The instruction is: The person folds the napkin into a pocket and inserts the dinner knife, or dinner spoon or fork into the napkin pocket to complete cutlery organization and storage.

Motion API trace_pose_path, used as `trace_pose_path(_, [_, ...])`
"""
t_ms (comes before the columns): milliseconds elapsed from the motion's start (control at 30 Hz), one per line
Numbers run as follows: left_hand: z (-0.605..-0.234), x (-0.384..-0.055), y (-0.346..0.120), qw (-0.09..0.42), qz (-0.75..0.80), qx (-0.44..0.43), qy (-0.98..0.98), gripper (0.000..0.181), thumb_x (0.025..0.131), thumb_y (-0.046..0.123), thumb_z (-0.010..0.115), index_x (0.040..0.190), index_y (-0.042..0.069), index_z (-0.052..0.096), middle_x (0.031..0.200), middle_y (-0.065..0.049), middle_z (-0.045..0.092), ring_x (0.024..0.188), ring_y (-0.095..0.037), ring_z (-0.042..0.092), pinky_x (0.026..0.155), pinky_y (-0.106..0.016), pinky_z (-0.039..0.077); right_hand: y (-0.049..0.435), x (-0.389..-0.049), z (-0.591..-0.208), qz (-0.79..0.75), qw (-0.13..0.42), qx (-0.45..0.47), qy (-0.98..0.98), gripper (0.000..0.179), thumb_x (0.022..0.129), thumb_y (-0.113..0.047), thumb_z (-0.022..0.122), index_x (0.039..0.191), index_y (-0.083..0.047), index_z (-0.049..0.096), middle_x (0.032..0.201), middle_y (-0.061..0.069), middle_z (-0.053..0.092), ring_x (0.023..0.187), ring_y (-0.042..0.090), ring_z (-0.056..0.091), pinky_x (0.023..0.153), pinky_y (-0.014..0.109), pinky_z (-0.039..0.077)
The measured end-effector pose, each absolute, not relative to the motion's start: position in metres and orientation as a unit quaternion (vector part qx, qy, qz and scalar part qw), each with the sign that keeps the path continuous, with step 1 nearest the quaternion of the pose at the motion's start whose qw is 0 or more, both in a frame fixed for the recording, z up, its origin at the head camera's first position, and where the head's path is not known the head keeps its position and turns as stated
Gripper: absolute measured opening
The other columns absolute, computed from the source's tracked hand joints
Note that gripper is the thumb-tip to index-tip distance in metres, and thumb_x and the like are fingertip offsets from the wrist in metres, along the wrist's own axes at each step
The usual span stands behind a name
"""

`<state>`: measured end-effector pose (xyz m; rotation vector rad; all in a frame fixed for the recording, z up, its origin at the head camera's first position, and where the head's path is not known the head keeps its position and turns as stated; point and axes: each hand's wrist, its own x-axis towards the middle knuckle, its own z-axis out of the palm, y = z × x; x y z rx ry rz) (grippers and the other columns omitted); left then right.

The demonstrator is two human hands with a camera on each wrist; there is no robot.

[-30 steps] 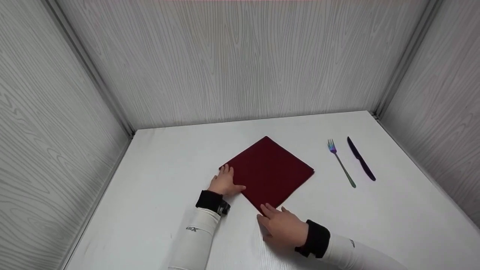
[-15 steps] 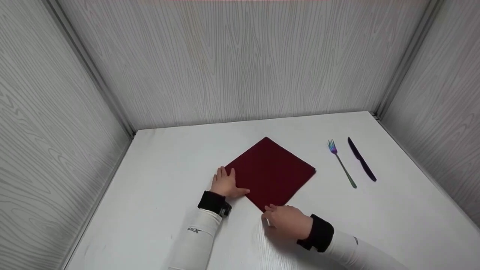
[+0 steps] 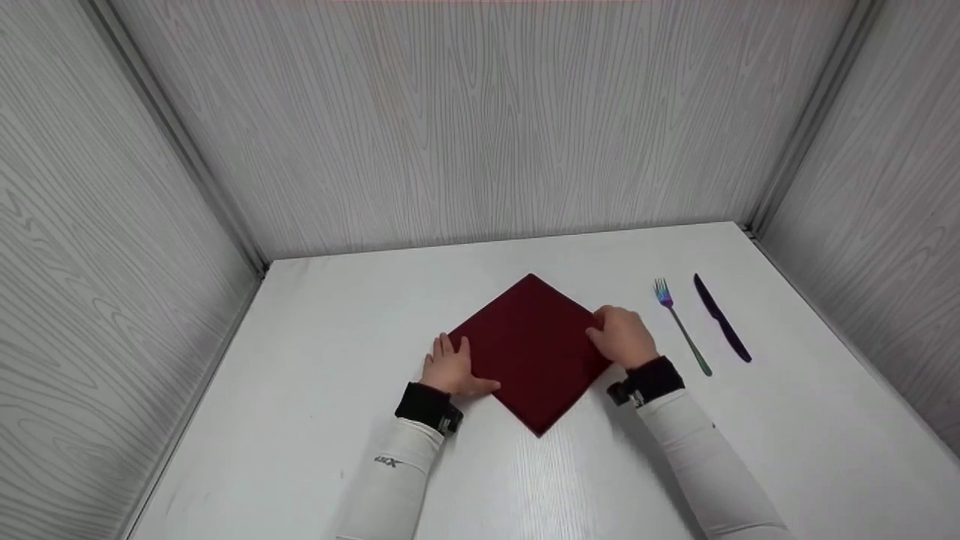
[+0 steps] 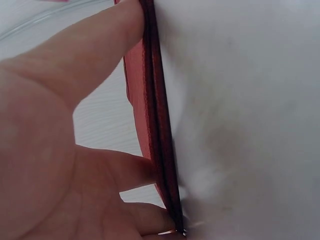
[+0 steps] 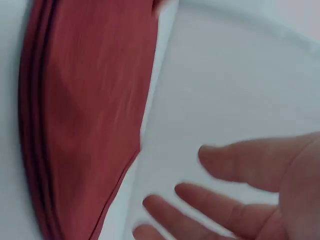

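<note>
left fingers [image 3: 464,349] spread on red cloth [image 3: 534,352], right fingers [image 5: 215,204] parted nearby

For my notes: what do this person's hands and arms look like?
The left hand and right hand are bare. Black wristbands carry small dark devices; the sleeves are white, the left one bearing a dark marking too small to read.

The table [image 3: 337,337] leaves passing room on the left. Just right of the right hand [image 3: 624,337], the fork [image 3: 685,334] and knife [image 3: 721,318] (both flat) lie in the way; the far wall [image 3: 480,127] stops everything beyond.
</note>
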<state>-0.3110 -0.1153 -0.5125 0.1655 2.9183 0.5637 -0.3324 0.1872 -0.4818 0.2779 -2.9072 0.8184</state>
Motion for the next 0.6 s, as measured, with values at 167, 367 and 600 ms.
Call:
trace_pose_path(167, [-0.512, -0.311, -0.115, 0.08, 0.186, 0.06, 0.977, 0.109, 0.086, 0.056, 0.081, 0.161, -0.006, 0.032, 0.166, -0.041, 0.02, 0.158, -0.052, 0.018, 0.125, -0.064, 0.026, 0.205, -0.354, -0.493, 0.224, -0.005, -0.003, -0.975, 0.041, 0.096, -0.019, 0.07, 0.117, 0.016, 0.067, 0.124, 0.041, 0.064, 0.116, 0.061, 0.058, 0.095, 0.065, 0.054])
trace_pose_path(367, [-0.511, -0.309, -0.114, 0.075, 0.181, 0.06, 0.979, 0.108, 0.086, 0.055, 0.082, 0.16, -0.007, 0.033, 0.165, -0.041, 0.022, 0.158, -0.052, 0.019, 0.124, -0.064, 0.027, 0.216, -0.357, -0.502, 0.229, -0.002, -0.006, -0.973, 0.024, 0.089, -0.014, 0.075, 0.093, 0.01, 0.069, 0.107, 0.035, 0.072, 0.096, 0.049, 0.071, 0.083, 0.059, 0.059])
trace_pose_path(600, [-0.512, -0.305, -0.105, 0.07, 0.183, 0.06, 0.979, 0.108, 0.085, 0.055, 0.083, 0.16, -0.007, 0.035, 0.165, -0.041, 0.023, 0.157, -0.052, 0.022, 0.124, -0.063, 0.029, 0.226, -0.357, -0.498, 0.233, -0.017, -0.016, -0.972, 0.028, 0.086, -0.016, 0.079, 0.093, 0.01, 0.07, 0.096, 0.028, 0.074, 0.079, 0.031, 0.066, 0.074, 0.052, 0.059])
